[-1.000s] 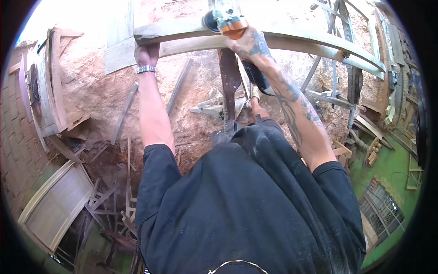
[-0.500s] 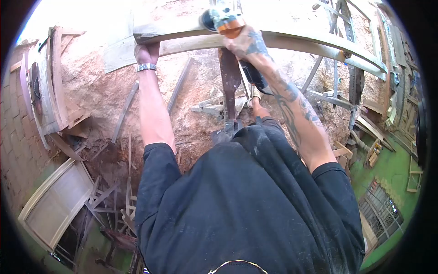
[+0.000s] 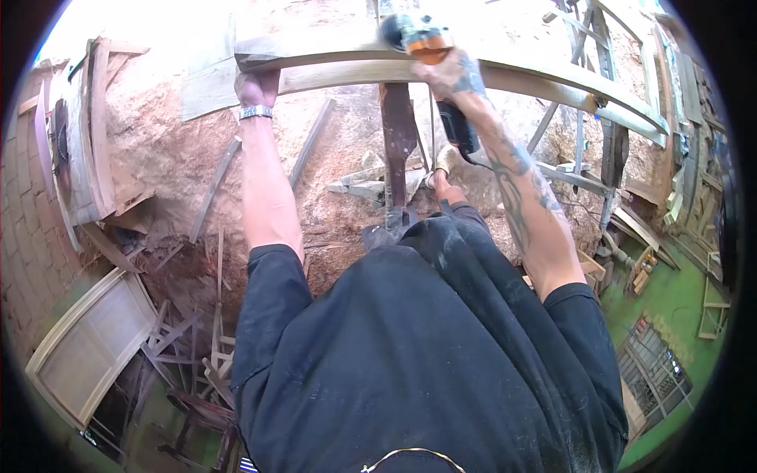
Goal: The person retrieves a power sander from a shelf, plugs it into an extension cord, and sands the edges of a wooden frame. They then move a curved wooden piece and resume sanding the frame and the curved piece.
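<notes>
A long wooden plank [image 3: 347, 73] lies crosswise in front of me. My left hand [image 3: 258, 88], below a metal watch [image 3: 255, 112], is wrapped around the plank's left end. In my right hand [image 3: 444, 72] is an orange and black angle grinder [image 3: 426, 43], gripped around its body. Its round dark disc points left, close over the plank's upper face. The grinder's black rear body [image 3: 457, 126] hangs below my wrist, a cord trailing off it. A dark brown post [image 3: 398, 130] stands under the plank's middle.
Sawdust covers the ground [image 3: 165, 150], where loose wood strips [image 3: 313, 142] lie. A panelled wooden board [image 3: 95, 347] leans at lower left among chair frames. Timber [image 3: 643, 229] is piled at right beside a green floor [image 3: 670, 299]. My foot [image 3: 441, 169] is near the post.
My right hand has moved the grinder to the right along the plank. My left hand keeps its hold on the plank's end.
</notes>
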Motion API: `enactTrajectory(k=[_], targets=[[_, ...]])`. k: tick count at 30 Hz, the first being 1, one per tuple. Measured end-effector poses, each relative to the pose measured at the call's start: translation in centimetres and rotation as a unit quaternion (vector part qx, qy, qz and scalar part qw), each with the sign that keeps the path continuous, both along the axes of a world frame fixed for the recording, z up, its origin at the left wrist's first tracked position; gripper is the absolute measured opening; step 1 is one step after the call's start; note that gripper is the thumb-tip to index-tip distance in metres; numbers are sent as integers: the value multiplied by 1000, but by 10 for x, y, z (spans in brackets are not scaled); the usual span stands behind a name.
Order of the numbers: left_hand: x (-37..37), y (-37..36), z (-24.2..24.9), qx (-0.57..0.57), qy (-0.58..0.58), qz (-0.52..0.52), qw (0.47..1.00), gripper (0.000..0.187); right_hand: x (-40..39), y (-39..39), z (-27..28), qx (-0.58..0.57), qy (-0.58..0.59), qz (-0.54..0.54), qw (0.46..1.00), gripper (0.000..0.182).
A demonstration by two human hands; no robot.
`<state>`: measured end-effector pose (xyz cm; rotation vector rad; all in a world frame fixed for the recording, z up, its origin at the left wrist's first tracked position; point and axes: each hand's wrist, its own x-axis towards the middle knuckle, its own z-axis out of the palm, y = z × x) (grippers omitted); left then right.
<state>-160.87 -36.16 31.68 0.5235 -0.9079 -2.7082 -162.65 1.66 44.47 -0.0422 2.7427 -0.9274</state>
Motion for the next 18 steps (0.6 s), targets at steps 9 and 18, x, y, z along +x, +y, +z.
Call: enactTrajectory(k=[9, 18], targets=[[1, -3, -5, -3, -3, 3, 1000, 46, 8, -51, 25, -42, -23, 46, 998, 45], [-1, 4, 6, 19, -4, 20, 1000, 46, 6, -32, 9, -47, -4, 31, 998, 47]])
